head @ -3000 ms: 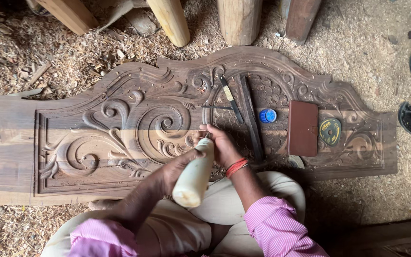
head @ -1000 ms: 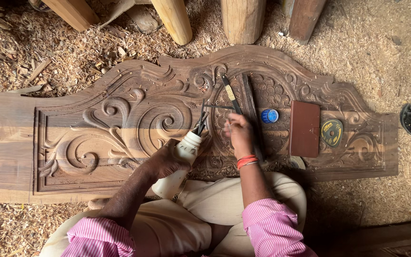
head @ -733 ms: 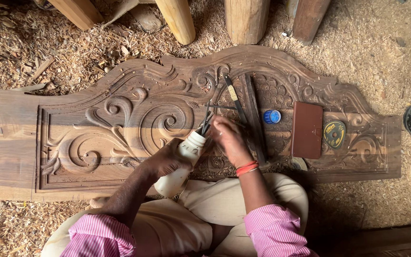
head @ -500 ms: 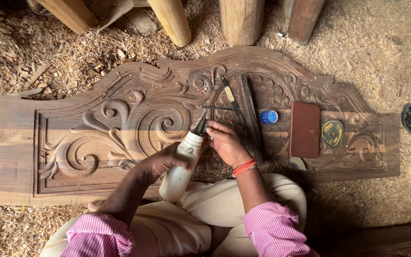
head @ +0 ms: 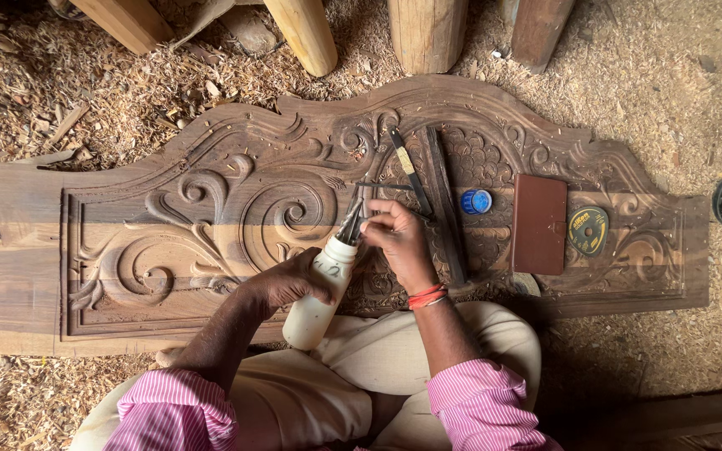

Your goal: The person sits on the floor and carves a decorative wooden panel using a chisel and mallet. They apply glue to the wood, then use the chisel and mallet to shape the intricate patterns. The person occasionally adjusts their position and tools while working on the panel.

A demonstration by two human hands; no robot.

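Gripped in the left hand [head: 290,284] is a pale mallet [head: 321,288], fingers wrapped round its body; a chisel [head: 350,224] is pinched by the right hand [head: 396,238], tip set on the carved panel [head: 211,217] near its centre scroll. Spare chisels [head: 428,196], blue cap [head: 476,201] & brown case [head: 540,224] lie just beside. Risk: w/ fingers so near the tip, a glancing blow could skid the edge, scarring relief or knuckles.

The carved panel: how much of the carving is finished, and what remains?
Carved panel: scrolls on its left part look cut. Now the left hand holds a pale mallet and the right hand a chisel near the centre. The plain outer border is uncarved.
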